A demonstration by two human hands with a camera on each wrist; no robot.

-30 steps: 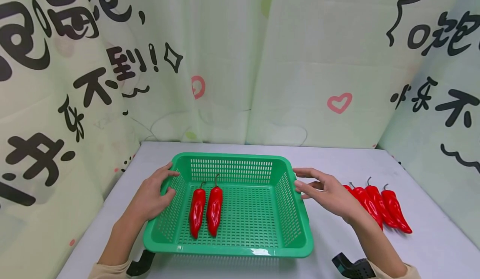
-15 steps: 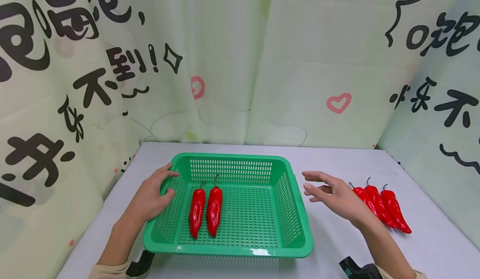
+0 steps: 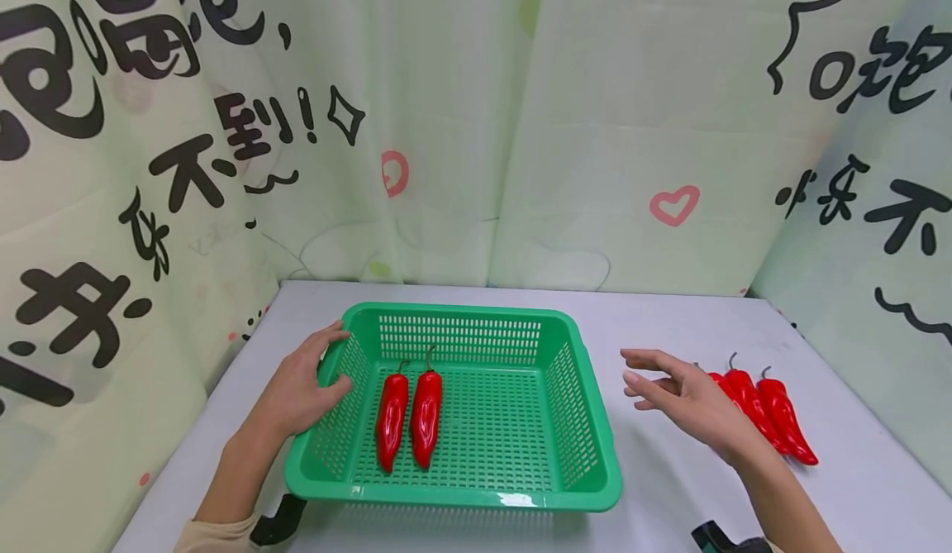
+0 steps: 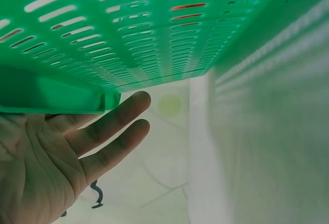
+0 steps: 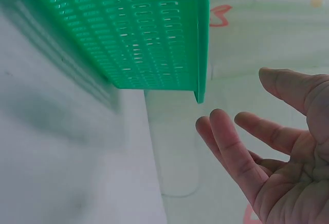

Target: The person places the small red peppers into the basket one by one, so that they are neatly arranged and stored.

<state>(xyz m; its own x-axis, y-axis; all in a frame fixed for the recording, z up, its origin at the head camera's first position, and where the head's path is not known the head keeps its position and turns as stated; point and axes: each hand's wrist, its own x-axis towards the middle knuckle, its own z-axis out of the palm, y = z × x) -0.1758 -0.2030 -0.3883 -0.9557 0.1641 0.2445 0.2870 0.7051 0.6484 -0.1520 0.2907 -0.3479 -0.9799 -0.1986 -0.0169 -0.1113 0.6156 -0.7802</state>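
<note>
A green plastic basket point(image 3: 491, 498) stands on the white table in the head view. Two red chili peppers point(image 3: 426, 418) lie side by side in its left half, stems pointing to the far side. My left hand point(image 3: 305, 383) is at the basket's left rim, its thumb reaching over the rim. In the left wrist view the fingers point(image 4: 115, 149) of that hand stretch out straight beneath the rim. To the right of the basket, my right hand point(image 3: 687, 396) hovers apart from it with loosely bent fingers and nothing held. The right wrist view shows a gap between those fingertips and the rim.
Several more red chili peppers point(image 3: 781, 417) lie on the table point(image 3: 654, 487) at the right, partly hidden behind my right hand and forearm. A pale green curtain point(image 3: 446, 123) with dark lettering hangs behind the table and along both sides.
My right hand has come off the basket's right rim and moved right, toward the peppers on the table. My left hand's fingers have drawn back slightly at the left rim; the basket stays put.
</note>
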